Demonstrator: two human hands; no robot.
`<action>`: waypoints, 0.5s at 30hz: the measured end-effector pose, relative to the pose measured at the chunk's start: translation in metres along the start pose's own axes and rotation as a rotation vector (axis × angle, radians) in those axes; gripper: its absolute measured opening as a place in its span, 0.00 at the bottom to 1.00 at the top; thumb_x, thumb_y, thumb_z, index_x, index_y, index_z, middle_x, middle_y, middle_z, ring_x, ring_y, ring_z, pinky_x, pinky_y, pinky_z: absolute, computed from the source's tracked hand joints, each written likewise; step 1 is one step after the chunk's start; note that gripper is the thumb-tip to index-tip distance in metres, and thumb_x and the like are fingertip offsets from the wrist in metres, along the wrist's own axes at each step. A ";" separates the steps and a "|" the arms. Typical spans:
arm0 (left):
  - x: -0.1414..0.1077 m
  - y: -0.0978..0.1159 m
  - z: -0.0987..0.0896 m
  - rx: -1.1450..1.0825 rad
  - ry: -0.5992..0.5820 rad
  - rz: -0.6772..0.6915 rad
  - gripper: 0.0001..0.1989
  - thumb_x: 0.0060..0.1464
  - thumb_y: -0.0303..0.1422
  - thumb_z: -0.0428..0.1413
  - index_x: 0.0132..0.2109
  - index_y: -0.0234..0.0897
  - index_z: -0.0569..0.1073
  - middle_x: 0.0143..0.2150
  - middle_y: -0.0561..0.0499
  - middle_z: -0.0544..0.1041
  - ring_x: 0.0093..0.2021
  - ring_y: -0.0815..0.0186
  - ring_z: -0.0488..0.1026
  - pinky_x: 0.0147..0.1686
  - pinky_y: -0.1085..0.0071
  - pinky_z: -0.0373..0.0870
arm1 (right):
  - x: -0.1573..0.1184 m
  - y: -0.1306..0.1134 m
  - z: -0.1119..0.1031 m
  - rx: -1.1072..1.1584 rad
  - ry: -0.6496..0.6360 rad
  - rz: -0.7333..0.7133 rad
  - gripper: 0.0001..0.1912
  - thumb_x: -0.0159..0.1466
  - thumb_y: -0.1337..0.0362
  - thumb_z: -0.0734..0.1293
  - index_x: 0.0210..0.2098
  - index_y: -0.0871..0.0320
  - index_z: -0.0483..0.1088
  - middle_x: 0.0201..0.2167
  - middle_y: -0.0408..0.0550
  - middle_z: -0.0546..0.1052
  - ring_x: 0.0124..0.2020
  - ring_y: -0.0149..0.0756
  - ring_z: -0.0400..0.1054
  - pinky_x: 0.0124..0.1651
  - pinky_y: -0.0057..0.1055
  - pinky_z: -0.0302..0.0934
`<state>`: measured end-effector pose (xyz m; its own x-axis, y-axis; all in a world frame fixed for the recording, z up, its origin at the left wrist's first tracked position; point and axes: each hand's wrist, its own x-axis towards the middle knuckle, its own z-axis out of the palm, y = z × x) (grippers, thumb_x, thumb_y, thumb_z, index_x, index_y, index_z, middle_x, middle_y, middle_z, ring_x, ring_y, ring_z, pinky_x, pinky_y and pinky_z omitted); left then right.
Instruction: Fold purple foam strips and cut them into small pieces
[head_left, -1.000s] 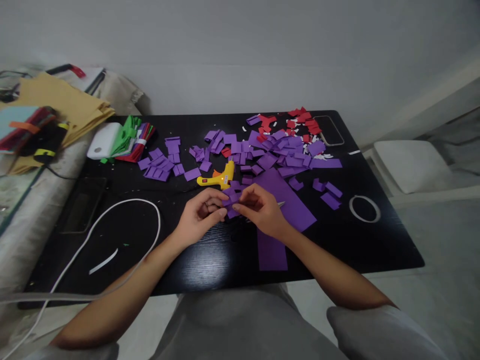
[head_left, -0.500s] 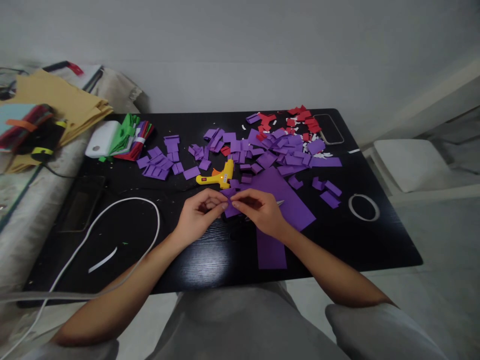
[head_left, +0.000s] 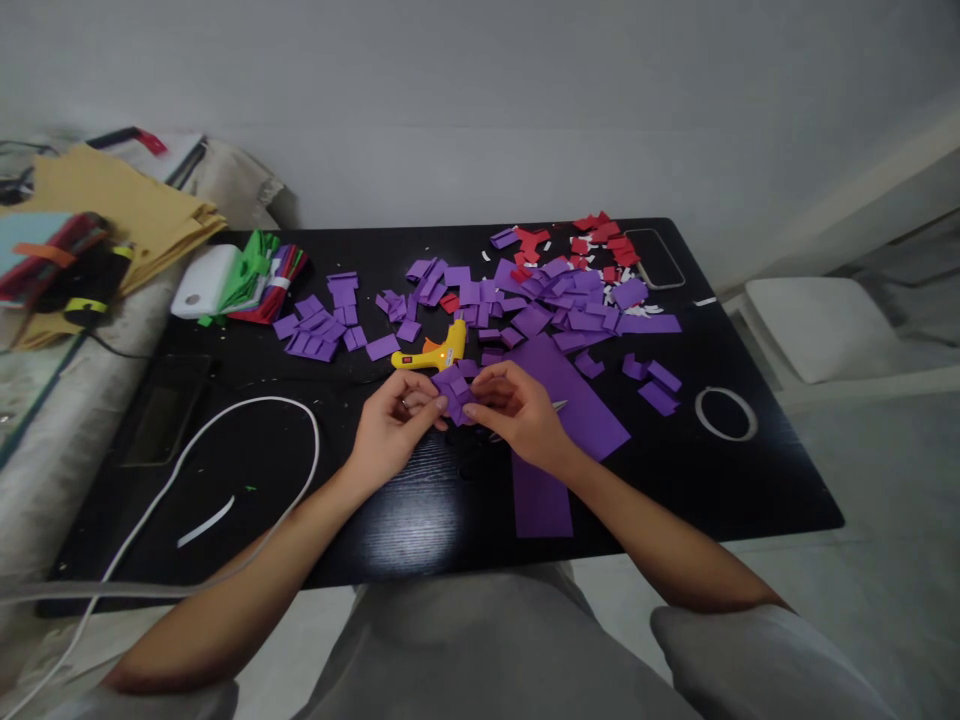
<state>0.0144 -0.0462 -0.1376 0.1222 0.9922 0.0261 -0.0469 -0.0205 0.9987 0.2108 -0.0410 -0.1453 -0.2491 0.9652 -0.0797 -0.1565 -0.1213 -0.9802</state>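
A small creased piece of purple paper (head_left: 456, 392) is pinched between both hands above the black table. My left hand (head_left: 397, 420) grips its left edge with thumb and fingers. On the opposite edge, my right hand (head_left: 521, 412) is closed, its thumb across the front. Just beyond the fingers lies a yellow glue gun (head_left: 433, 352), nozzle end toward the right. Scissors (head_left: 559, 405) lie partly hidden under my right hand, only a tip showing clearly. Larger purple paper sheets (head_left: 544, 495) are beneath and beside my right hand.
Purple paper pieces (head_left: 577, 290) are heaped behind the hands, with red scraps (head_left: 619, 245) farther back. A white cable (head_left: 318, 440) loops at left. A tape ring (head_left: 726, 414) lies right; green paper bundles (head_left: 251, 272) sit back left.
The purple paper has been turned, so more of its folded face shows between the fingers. My hands have moved slightly apart. The glue gun stays in place.
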 end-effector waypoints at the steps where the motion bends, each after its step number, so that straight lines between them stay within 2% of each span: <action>1: 0.000 -0.001 0.000 -0.006 0.007 0.003 0.16 0.54 0.40 0.69 0.38 0.37 0.71 0.28 0.57 0.75 0.25 0.70 0.78 0.29 0.73 0.78 | 0.000 0.000 0.000 0.017 0.000 0.009 0.20 0.56 0.58 0.80 0.41 0.52 0.69 0.34 0.41 0.78 0.37 0.36 0.78 0.46 0.38 0.78; 5: -0.001 -0.002 0.000 -0.012 0.014 0.061 0.14 0.57 0.38 0.68 0.42 0.38 0.73 0.33 0.55 0.76 0.29 0.70 0.78 0.32 0.73 0.78 | 0.001 0.000 0.001 0.074 0.025 0.024 0.21 0.54 0.58 0.81 0.40 0.52 0.69 0.34 0.41 0.78 0.36 0.36 0.78 0.43 0.37 0.80; 8: -0.001 -0.002 -0.003 0.121 -0.022 0.150 0.13 0.60 0.37 0.65 0.50 0.39 0.78 0.48 0.46 0.79 0.42 0.65 0.79 0.39 0.70 0.80 | 0.000 0.000 0.001 0.067 0.029 0.027 0.22 0.53 0.58 0.82 0.40 0.52 0.69 0.33 0.40 0.80 0.34 0.36 0.79 0.44 0.38 0.79; 11: -0.001 -0.003 -0.007 0.266 -0.085 0.223 0.13 0.64 0.37 0.62 0.54 0.42 0.80 0.59 0.41 0.75 0.56 0.57 0.76 0.45 0.67 0.80 | -0.002 -0.002 0.000 0.045 0.036 0.024 0.21 0.54 0.59 0.82 0.41 0.52 0.71 0.33 0.41 0.82 0.33 0.36 0.80 0.45 0.39 0.79; 15: -0.001 -0.005 -0.009 0.319 -0.155 0.283 0.14 0.64 0.35 0.62 0.56 0.42 0.80 0.60 0.41 0.74 0.59 0.57 0.75 0.47 0.65 0.80 | -0.003 -0.005 -0.002 0.010 0.017 -0.032 0.19 0.57 0.60 0.81 0.45 0.52 0.75 0.36 0.44 0.84 0.38 0.38 0.81 0.48 0.39 0.78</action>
<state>0.0054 -0.0462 -0.1433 0.2971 0.9123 0.2818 0.2049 -0.3492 0.9144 0.2143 -0.0427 -0.1405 -0.2274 0.9724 -0.0512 -0.1735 -0.0923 -0.9805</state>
